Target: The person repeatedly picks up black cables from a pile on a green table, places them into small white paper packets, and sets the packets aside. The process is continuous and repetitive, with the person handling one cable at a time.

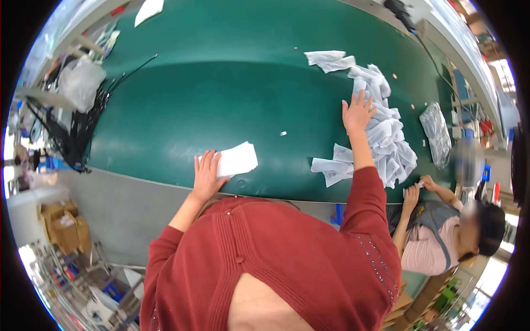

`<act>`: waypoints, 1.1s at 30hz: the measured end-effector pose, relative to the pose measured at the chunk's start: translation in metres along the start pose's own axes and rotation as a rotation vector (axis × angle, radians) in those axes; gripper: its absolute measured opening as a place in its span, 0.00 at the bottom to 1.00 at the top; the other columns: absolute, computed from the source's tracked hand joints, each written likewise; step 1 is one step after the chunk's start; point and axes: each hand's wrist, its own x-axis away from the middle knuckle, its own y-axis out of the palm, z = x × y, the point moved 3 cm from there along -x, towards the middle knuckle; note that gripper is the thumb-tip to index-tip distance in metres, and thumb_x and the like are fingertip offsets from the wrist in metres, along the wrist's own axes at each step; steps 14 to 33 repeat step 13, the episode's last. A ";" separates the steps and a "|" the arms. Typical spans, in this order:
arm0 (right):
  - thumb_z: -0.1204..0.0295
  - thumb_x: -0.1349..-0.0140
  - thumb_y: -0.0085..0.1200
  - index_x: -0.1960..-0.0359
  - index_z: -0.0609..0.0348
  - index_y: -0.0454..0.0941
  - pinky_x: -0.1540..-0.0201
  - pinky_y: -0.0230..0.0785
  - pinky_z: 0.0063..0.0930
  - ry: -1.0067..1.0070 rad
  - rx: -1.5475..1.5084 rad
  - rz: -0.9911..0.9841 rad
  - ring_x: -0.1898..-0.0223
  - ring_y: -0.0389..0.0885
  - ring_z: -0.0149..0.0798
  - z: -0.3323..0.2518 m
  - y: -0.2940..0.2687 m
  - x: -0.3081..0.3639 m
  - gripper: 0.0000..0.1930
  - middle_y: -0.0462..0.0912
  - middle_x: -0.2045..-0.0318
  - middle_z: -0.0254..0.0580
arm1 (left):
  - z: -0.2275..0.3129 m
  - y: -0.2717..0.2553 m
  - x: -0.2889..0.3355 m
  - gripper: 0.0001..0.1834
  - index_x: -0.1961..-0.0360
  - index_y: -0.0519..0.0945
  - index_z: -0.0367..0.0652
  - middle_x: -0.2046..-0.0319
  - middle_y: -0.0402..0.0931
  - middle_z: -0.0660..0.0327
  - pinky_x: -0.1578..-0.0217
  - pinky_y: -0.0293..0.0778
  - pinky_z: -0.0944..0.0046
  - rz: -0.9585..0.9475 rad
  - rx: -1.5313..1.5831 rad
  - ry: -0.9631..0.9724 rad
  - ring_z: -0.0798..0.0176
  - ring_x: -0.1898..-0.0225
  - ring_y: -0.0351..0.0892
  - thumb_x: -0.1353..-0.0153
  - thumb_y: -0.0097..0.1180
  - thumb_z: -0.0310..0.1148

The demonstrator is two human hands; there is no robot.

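Note:
My left hand point(207, 175) is at the near edge of the green table, closed over the left end of a neat stack of white flat sheets or pouches point(238, 159). Its thumb lies along the stack's near side. Farther out and to the right, my right hand point(359, 115) reaches with fingers spread onto the left side of a loose pile of thin, whitish, see-through pouches point(386, 135). Several pouches trail from the pile at its far end and toward the near left. What lies under my right palm is hidden.
A small white scrap point(283, 133) lies mid-table. On the right are a clear plastic bag point(436, 135) and a co-worker point(433, 237) handling a small white piece. Black cords point(83, 129) and a plastic bag point(81, 83) crowd the left edge; cardboard boxes point(65, 226) stand below.

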 end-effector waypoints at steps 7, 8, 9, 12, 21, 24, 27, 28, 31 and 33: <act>0.61 0.48 0.61 0.43 0.50 0.73 0.32 0.42 0.61 -0.673 -0.498 -0.159 0.30 0.55 0.49 -0.099 -0.051 0.128 0.28 0.63 0.33 0.42 | 0.010 -0.004 0.005 0.47 0.37 0.63 0.43 0.41 0.61 0.51 0.39 0.51 0.33 0.000 -0.021 -0.091 0.45 0.37 0.59 0.59 0.72 0.38; 0.62 0.48 0.61 0.43 0.50 0.73 0.32 0.42 0.61 -0.650 -0.497 -0.213 0.30 0.55 0.48 -0.091 -0.050 0.141 0.28 0.63 0.33 0.41 | 0.012 -0.004 0.007 0.47 0.37 0.63 0.43 0.41 0.61 0.51 0.39 0.51 0.34 0.000 -0.024 -0.094 0.45 0.37 0.59 0.59 0.72 0.38; 0.62 0.48 0.61 0.43 0.50 0.73 0.32 0.42 0.61 -0.628 -0.430 -0.179 0.30 0.55 0.47 -0.081 -0.040 0.145 0.28 0.63 0.33 0.41 | 0.013 -0.004 0.007 0.47 0.37 0.63 0.43 0.41 0.62 0.51 0.39 0.51 0.34 -0.003 -0.029 -0.092 0.45 0.37 0.59 0.60 0.72 0.38; 0.62 0.50 0.63 0.41 0.47 0.72 0.31 0.39 0.58 -0.536 -0.192 -0.125 0.29 0.54 0.48 -0.038 0.000 0.141 0.31 0.62 0.32 0.42 | 0.009 0.003 0.008 0.48 0.36 0.63 0.44 0.40 0.61 0.52 0.38 0.50 0.34 -0.039 -0.007 -0.080 0.45 0.37 0.57 0.60 0.72 0.38; 0.62 0.51 0.64 0.40 0.46 0.72 0.30 0.38 0.57 -0.500 -0.104 -0.107 0.29 0.53 0.48 -0.021 0.015 0.129 0.32 0.62 0.32 0.42 | 0.006 0.006 0.006 0.48 0.36 0.62 0.45 0.39 0.60 0.54 0.37 0.49 0.35 -0.076 -0.016 -0.086 0.45 0.37 0.57 0.59 0.71 0.41; 0.62 0.51 0.64 0.40 0.46 0.72 0.30 0.38 0.57 -0.500 -0.104 -0.107 0.29 0.53 0.48 -0.021 0.015 0.129 0.32 0.62 0.32 0.42 | 0.006 0.006 0.006 0.48 0.36 0.62 0.45 0.39 0.60 0.54 0.37 0.49 0.35 -0.076 -0.016 -0.086 0.45 0.37 0.57 0.59 0.71 0.41; 0.62 0.51 0.64 0.40 0.46 0.72 0.30 0.38 0.57 -0.500 -0.104 -0.107 0.29 0.53 0.48 -0.021 0.015 0.129 0.32 0.62 0.32 0.42 | 0.006 0.006 0.006 0.48 0.36 0.62 0.45 0.39 0.60 0.54 0.37 0.49 0.35 -0.076 -0.016 -0.086 0.45 0.37 0.57 0.59 0.71 0.41; 0.62 0.51 0.64 0.40 0.46 0.72 0.30 0.38 0.57 -0.500 -0.104 -0.107 0.29 0.53 0.48 -0.021 0.015 0.129 0.32 0.62 0.32 0.42 | 0.006 0.006 0.006 0.48 0.36 0.62 0.45 0.39 0.60 0.54 0.37 0.49 0.35 -0.076 -0.016 -0.086 0.45 0.37 0.57 0.59 0.71 0.41; 0.62 0.51 0.64 0.40 0.46 0.72 0.30 0.38 0.57 -0.500 -0.104 -0.107 0.29 0.53 0.48 -0.021 0.015 0.129 0.32 0.62 0.32 0.42 | 0.006 0.006 0.006 0.48 0.36 0.62 0.45 0.39 0.60 0.54 0.37 0.49 0.35 -0.076 -0.016 -0.086 0.45 0.37 0.57 0.59 0.71 0.41; 0.62 0.51 0.64 0.40 0.46 0.72 0.30 0.38 0.57 -0.500 -0.104 -0.107 0.29 0.53 0.48 -0.021 0.015 0.129 0.32 0.62 0.32 0.42 | 0.006 0.006 0.006 0.48 0.36 0.62 0.45 0.39 0.60 0.54 0.37 0.49 0.35 -0.076 -0.016 -0.086 0.45 0.37 0.57 0.59 0.71 0.41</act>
